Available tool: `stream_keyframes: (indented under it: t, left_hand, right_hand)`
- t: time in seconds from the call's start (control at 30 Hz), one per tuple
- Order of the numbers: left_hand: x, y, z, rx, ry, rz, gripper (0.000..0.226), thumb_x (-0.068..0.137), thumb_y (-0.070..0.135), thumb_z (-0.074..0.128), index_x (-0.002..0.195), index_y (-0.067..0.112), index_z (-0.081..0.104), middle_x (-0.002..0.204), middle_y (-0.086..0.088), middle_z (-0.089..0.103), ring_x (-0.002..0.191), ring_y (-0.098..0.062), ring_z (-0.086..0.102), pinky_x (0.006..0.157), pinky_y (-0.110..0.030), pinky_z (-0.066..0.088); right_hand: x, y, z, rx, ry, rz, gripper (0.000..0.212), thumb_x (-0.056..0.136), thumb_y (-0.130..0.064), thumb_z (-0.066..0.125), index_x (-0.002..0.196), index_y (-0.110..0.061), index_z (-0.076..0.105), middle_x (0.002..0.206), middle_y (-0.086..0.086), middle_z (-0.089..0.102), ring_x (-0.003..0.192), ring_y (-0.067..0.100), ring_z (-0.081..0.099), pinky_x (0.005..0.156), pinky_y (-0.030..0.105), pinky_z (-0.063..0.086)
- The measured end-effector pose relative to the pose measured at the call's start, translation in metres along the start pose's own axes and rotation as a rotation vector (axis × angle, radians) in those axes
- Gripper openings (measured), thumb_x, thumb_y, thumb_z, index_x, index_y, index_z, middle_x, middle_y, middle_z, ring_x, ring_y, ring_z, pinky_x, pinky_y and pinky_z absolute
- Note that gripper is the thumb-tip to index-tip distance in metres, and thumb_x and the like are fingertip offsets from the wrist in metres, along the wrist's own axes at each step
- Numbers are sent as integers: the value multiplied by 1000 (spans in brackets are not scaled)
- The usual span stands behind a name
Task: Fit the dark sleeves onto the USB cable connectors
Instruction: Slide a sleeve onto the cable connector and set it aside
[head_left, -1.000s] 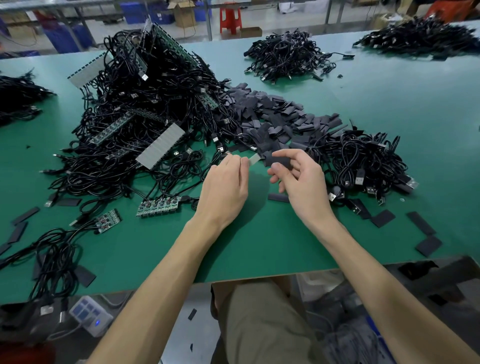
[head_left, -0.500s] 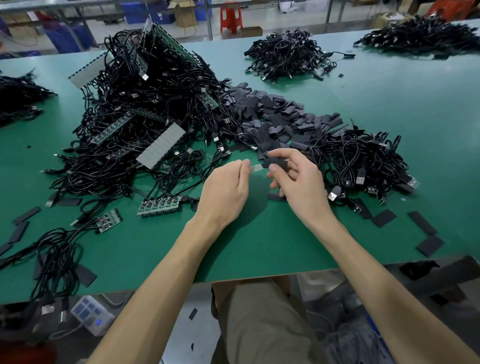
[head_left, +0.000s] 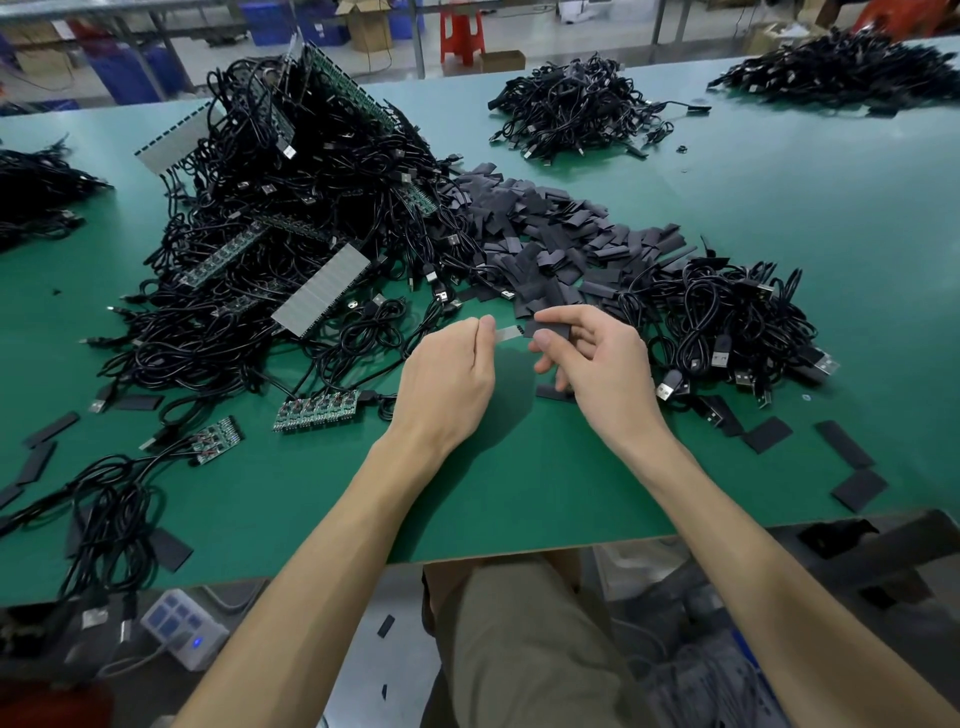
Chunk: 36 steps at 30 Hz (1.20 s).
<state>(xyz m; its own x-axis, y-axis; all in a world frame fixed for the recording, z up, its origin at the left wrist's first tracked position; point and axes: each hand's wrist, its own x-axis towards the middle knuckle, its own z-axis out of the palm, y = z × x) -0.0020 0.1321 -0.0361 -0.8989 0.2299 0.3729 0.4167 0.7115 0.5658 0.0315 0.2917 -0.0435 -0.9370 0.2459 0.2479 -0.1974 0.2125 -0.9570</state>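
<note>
Now right hand (head_left: 602, 364) pinches sleeve (head_left: 550, 328) (dark) beside connector (head_left: 508, 332).

Nothing readable here tbh. The little green circuit boards (head_left: 316, 410) on the bench (head_left: 519, 493) have markings way too tiny to make out. Any logo on the USB plugs (head_left: 721, 358) is too small to tell, and the cardboard boxes (head_left: 370, 26) way in the back are too blurry for any print.
</note>
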Motion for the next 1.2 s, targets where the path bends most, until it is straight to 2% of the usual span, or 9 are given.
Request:
stream_keyframes:
  t: [0.2,0.37,0.5,0.7,0.9,1.2]
  left_hand:
    - [0,0,0,-44,15,17,47,111,28,33,65,24,27,60,5,37,58,-20,36,62,-38,24]
    - [0,-2,1,-103,24,16,45,110,32,33,65,24,30,59,6,39,56,-15,36,60,-37,25]
    - [-1,-2,1,-151,29,19,44,108,34,33,65,25,30,58,8,37,56,-14,35,60,-37,24]
    - [0,-5,0,-244,40,34,48,107,36,33,69,6,37,59,4,33,56,-15,28,59,-40,27]
    - [-1,-6,0,-270,49,54,49,107,39,32,69,8,35,60,3,34,58,-14,28,59,-42,27]
    - [-1,-6,-2,-391,17,62,45,109,29,37,68,13,32,62,7,30,59,-11,26,57,-35,23]
  right_hand:
    - [1,2,-2,40,36,-1,12,97,-7,67,104,-14,72,80,1,76,66,13,71,55,27,52]
    - [1,1,-1,53,22,-4,18,96,-5,67,96,-22,71,79,2,77,68,17,73,56,30,53]
    - [1,1,-1,93,29,8,14,96,-3,66,99,-15,72,79,5,77,68,19,74,54,28,53]
    - [1,-1,-1,154,25,17,13,96,0,66,103,-8,72,81,7,76,67,18,72,53,26,53]
    - [1,0,-1,202,20,21,15,95,2,65,100,-10,73,78,7,76,65,19,71,52,26,50]
    - [2,0,-2,232,-21,14,13,97,1,64,104,-6,72,76,5,76,63,19,70,52,26,51]
